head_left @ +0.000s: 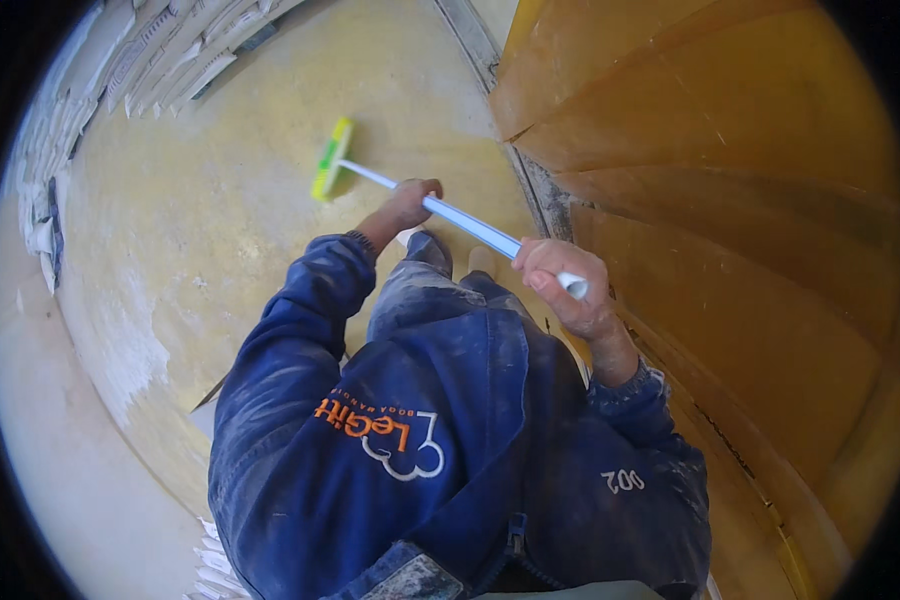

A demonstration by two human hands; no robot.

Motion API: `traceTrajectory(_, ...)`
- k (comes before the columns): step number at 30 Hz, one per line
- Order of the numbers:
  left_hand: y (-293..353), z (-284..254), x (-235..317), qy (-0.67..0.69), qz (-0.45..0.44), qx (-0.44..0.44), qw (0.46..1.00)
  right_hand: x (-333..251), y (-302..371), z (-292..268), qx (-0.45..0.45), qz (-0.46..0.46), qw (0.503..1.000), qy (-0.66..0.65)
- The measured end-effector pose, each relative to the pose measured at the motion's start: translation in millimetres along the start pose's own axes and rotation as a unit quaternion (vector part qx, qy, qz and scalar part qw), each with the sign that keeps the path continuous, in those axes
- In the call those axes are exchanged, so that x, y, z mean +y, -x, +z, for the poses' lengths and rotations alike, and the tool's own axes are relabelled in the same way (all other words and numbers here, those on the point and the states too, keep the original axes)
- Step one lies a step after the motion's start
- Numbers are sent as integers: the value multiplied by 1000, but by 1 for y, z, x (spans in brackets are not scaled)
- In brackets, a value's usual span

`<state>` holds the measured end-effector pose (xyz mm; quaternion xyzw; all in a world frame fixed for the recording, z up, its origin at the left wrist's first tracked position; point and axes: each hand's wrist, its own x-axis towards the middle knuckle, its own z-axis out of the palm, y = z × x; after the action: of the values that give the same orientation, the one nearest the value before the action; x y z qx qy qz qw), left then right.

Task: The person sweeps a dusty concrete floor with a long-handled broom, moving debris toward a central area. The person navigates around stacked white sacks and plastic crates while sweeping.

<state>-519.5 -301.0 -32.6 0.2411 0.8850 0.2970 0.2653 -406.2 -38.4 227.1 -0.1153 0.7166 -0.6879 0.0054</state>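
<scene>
The person stands astride the lower side of a broom (470,226), holding it slantwise across the front of the body. Both hands are closed around it. The left hand (408,203) wraps the thin white stretch of the pole (495,239), nearer to the broom head (332,160); the right hand (567,280) is clenched near the opposite end, with the thumb along the tube and its hollow white tip (574,286) poking out past the fist. Between the two hands the pole is thicker and pale blue-white.

The broom head is yellow and bright green, a little blurred, and lies beyond the left hand, out over the worn yellowish floor (220,220). I cannot tell whether it presses on the floor or hovers just above it.

Below the broom is the person's dark blue jacket (470,400), smeared with pale dust and carrying an orange and white embroidered emblem (390,435). The dusty trousers (410,300) come out just under the pole, and a beige shoe (481,262) shows close beneath it, between the hands.

Well to the left of the broom and beyond its head, printed paper sacks (175,50) are stacked in overlapping layers. To its right hang broad, translucent amber plastic sheets (730,230), and a grimy dark channel (545,190) runs along the floor's edge between the broom and those sheets.
</scene>
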Motion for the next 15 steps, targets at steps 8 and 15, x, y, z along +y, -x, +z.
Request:
traceTrajectory(8, -23, -18, 176, 241, 210, 2, 947, -164, -74, -60, -171, -177, 967, 58)
traceTrajectory(15, -81, 24, 126, 292, 244, -28, 924, -92, -141, 24, -139, -51, 965, 216)
